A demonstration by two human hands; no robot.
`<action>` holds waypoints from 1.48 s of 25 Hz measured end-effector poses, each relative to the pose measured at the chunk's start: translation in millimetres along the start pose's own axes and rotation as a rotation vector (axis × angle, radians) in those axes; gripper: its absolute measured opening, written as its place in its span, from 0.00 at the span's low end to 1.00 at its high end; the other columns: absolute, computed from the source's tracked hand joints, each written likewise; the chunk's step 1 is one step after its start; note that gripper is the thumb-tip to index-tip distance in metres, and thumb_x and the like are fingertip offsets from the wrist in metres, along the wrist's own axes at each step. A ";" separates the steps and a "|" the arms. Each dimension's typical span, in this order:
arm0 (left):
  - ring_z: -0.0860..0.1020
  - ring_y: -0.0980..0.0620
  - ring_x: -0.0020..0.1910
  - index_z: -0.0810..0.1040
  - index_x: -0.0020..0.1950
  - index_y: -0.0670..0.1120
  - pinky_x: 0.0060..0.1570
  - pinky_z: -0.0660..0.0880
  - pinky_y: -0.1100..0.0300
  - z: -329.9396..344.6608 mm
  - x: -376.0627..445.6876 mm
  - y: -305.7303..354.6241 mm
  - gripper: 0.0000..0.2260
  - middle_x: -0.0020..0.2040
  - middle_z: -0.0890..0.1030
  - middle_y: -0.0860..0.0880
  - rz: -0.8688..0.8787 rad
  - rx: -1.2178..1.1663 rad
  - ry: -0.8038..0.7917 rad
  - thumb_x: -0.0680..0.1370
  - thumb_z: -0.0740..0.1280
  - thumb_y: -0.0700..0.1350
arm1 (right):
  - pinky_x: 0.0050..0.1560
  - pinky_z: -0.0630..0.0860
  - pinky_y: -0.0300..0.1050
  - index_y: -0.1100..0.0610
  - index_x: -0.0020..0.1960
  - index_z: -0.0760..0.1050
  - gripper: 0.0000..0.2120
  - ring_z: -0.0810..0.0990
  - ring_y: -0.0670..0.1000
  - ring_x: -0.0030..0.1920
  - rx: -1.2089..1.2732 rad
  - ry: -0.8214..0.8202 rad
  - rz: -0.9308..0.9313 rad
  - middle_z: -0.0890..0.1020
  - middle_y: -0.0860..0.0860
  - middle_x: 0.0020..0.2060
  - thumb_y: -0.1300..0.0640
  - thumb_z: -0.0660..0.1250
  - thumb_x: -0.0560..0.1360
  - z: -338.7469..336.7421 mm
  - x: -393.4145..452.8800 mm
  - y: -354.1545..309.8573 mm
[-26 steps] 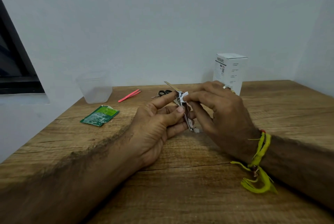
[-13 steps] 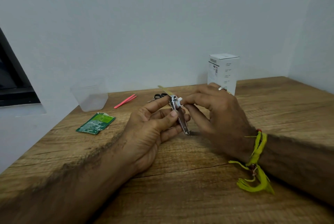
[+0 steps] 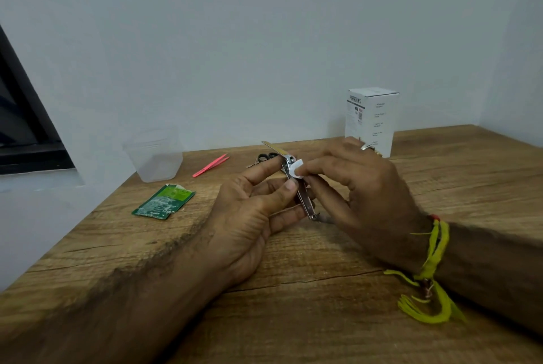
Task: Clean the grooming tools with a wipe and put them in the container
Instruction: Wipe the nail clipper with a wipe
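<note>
Left hand [image 3: 249,217] pinching nail clipper [image 3: 302,199]; right hand [image 3: 361,187] pressing wipe [image 3: 297,168] against it. Beyond grip — tweezers [image 3: 211,165], scissors [image 3: 264,157] lying uncleaned, apparently; container [image 3: 154,155] holding nothing — early stage.

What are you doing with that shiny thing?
The left hand holds a metal nail clipper while the right hand rubs it with a small white wipe. Pink tweezers and small scissors wait on the wooden table near the clear plastic container.
</note>
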State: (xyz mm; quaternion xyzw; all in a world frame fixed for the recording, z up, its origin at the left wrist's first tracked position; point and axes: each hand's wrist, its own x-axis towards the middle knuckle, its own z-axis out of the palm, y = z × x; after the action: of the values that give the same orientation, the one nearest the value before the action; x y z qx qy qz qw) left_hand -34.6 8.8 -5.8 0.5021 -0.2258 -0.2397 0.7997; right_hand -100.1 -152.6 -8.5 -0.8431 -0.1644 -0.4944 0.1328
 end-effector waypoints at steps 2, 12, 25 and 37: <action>0.86 0.44 0.48 0.78 0.66 0.40 0.46 0.84 0.50 -0.1 -0.4 0.3 0.20 0.51 0.84 0.37 0.003 0.004 0.005 0.74 0.68 0.31 | 0.46 0.76 0.54 0.61 0.51 0.83 0.05 0.79 0.54 0.47 0.047 0.011 0.007 0.81 0.53 0.45 0.63 0.70 0.76 -0.8 0.0 0.5; 0.85 0.44 0.49 0.76 0.68 0.40 0.51 0.83 0.48 0.8 0.4 0.6 0.22 0.51 0.84 0.38 -0.015 -0.009 0.032 0.74 0.68 0.30 | 0.47 0.75 0.48 0.62 0.51 0.83 0.05 0.78 0.51 0.46 0.032 -0.040 -0.029 0.82 0.52 0.43 0.65 0.70 0.75 1.5 -0.5 0.2; 0.85 0.43 0.50 0.76 0.69 0.39 0.50 0.83 0.50 -0.3 0.3 2.0 0.22 0.57 0.82 0.34 -0.018 -0.012 0.061 0.75 0.67 0.30 | 0.45 0.75 0.56 0.61 0.51 0.83 0.07 0.78 0.55 0.44 -0.003 -0.060 -0.066 0.82 0.53 0.43 0.64 0.70 0.74 -1.9 -0.2 1.5; 0.85 0.44 0.53 0.77 0.67 0.37 0.45 0.84 0.53 1.3 0.7 4.0 0.15 0.59 0.83 0.37 -0.041 -0.014 0.097 0.80 0.64 0.34 | 0.46 0.75 0.56 0.61 0.50 0.83 0.06 0.78 0.57 0.46 -0.093 -0.172 -0.138 0.82 0.54 0.43 0.63 0.67 0.76 -2.5 0.1 -0.9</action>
State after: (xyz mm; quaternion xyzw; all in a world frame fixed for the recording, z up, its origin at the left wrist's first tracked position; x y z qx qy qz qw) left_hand -34.2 9.0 -1.6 0.5119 -0.1748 -0.2332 0.8081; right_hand -102.4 -152.7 -7.1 -0.8744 -0.2096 -0.4353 0.0445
